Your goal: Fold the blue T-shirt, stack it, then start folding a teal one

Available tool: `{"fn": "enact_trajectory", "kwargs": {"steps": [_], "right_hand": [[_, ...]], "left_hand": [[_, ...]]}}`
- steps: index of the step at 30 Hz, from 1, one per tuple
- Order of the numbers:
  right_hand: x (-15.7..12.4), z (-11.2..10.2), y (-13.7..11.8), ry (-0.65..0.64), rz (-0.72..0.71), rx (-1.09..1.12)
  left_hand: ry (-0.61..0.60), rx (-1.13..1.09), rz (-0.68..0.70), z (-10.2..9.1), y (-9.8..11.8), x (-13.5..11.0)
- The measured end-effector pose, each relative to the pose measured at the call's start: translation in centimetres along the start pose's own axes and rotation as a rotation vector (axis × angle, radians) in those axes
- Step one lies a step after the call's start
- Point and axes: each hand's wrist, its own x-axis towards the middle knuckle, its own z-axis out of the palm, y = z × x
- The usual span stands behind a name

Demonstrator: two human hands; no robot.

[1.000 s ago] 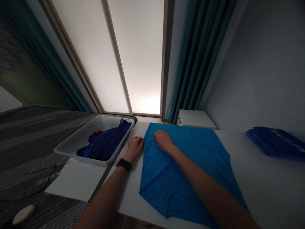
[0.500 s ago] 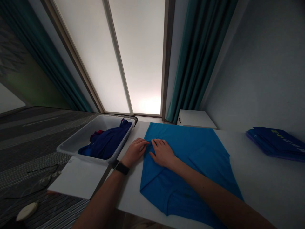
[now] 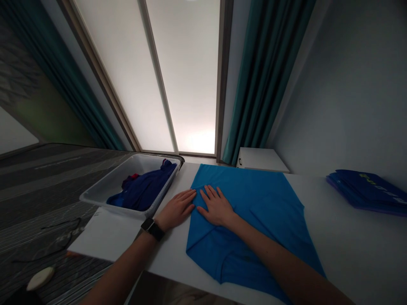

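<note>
A bright blue T-shirt [image 3: 254, 186] lies spread on the white table [image 3: 171, 260], its neckline toward me and part of its left side folded inward. My right hand [image 3: 216, 206] rests flat on the shirt near its left edge, fingers spread. Just left of it, my left hand [image 3: 177, 208], with a black watch on the wrist, lies flat across the table and the shirt's edge, fingertips on the fabric. Neither hand grips the cloth. My right forearm covers part of the shirt's lower right.
A translucent plastic bin [image 3: 95, 192] with dark blue clothes [image 3: 144, 186] stands on the left, beside a white panel [image 3: 101, 235]. Several folded dark blue garments [image 3: 365, 190] are stacked at the table's right. A white cabinet [image 3: 262, 159] sits behind the table.
My left hand has let go of the shirt's edge and flattened, shifting slightly left. My right hand's fingers have spread a little more on the fabric.
</note>
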Motion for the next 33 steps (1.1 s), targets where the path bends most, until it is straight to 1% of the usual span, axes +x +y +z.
{"fn": "enact_trajectory", "kwargs": {"steps": [3, 6, 12, 17, 26, 28, 30, 33], "right_hand": [[0.1, 0.0, 0.1, -0.020, 0.000, 0.000], [-0.1, -0.1, -0.2, -0.029, -0.026, 0.007], [-1.7, 0.2, -2.3, -0.021, -0.186, 0.027], [-3.4, 0.8, -4.1, -0.049, -0.245, 0.049], [-5.7, 1.0, -6.3, -0.012, -0.288, 0.055], [-6.0, 0.9, -6.5, -0.006, -0.293, 0.060], [-6.2, 0.8, -6.6, -0.029, -0.304, 0.073], [-6.1, 0.0, -6.3, -0.052, -0.295, 0.090]], "left_hand": [[0.027, -0.035, -0.039, 0.2, -0.2, -0.1], [0.080, -0.101, -0.050, 0.3, -0.2, -0.1], [0.128, -0.160, -0.051, 0.5, -0.4, -0.1], [0.122, -0.130, -0.047, 0.7, -0.6, -0.1], [0.106, -0.076, -0.051, 0.7, -0.6, -0.2], [0.106, -0.076, -0.051, 0.7, -0.5, -0.2], [0.105, -0.077, -0.052, 0.6, -0.4, -0.2], [0.101, -0.087, -0.051, 0.5, -0.1, -0.4]]}}
